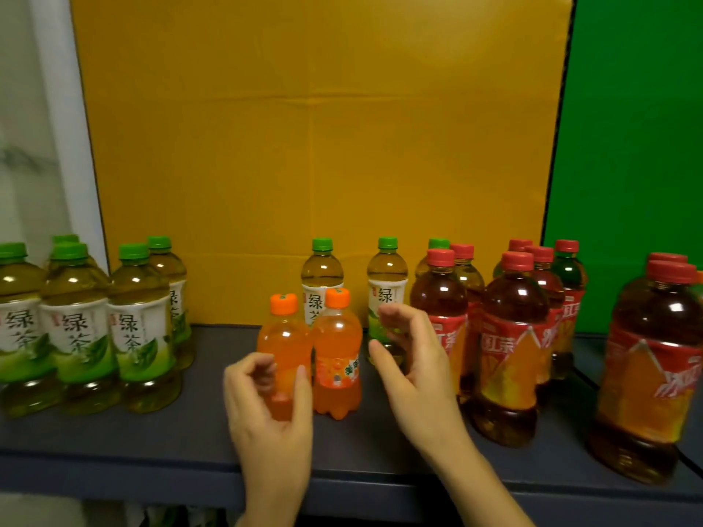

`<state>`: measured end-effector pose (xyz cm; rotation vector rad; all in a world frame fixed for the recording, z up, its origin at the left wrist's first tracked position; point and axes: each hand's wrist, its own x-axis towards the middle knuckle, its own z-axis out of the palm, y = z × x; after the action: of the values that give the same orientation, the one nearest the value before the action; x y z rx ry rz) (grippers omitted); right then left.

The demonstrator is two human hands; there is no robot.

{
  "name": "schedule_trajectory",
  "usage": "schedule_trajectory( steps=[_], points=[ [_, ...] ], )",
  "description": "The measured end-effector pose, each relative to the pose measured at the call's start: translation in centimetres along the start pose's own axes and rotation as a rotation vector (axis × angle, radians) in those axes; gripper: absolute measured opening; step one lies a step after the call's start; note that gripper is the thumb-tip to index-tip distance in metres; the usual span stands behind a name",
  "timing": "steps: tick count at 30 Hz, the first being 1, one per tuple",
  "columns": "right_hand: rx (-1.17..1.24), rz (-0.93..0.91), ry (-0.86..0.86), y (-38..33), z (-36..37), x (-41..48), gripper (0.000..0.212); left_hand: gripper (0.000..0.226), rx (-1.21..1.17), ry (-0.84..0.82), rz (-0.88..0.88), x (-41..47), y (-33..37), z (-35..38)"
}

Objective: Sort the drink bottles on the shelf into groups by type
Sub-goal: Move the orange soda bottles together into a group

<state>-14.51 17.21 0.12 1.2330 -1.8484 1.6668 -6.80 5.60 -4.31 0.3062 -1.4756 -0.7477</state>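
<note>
Orange soda [283, 336] is gripped by the left hand [266, 412] and stood beside its twin [337, 351] at mid-shelf [152, 439], evidently forming a group. The right hand [414, 367], relaxed and empty, is held before a stray green tea [387, 275].

The green tea bottles [76, 329] at left and centre have green caps, yellow-green liquid and white labels with dark characters and green leaf prints. The orange soda bottles [336, 348] have orange caps and orange liquid. The red tea bottles [513, 348] at right have red caps, dark amber liquid and red-and-orange labels. The shelf [152, 439] is dark blue-grey. Behind it are a mustard-yellow board [315, 127] and a bright green panel [631, 127].
</note>
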Motion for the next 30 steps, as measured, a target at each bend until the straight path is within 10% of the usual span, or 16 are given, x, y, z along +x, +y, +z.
schedule_trajectory(
  steps=[7,11,24,30],
  points=[
    [0.177,0.370,-0.035,2.9,5.3,0.8,0.080,0.075,-0.144,-0.320,-0.342,4.4,-2.8,-0.9],
    [0.275,0.491,-0.108,3.5,6.3,0.7,0.057,0.072,-0.338,-0.652,-0.551,5.3,-3.9,-1.0],
    [-0.002,0.470,0.117,-0.3,3.9,-3.1,0.045,0.028,-0.360,-0.599,-0.339,4.1,-1.9,-1.6],
    [0.032,0.406,0.203,-3.6,-2.9,-5.8,0.058,0.051,-0.515,-0.725,-0.316,2.2,4.5,0.1]
  ],
)
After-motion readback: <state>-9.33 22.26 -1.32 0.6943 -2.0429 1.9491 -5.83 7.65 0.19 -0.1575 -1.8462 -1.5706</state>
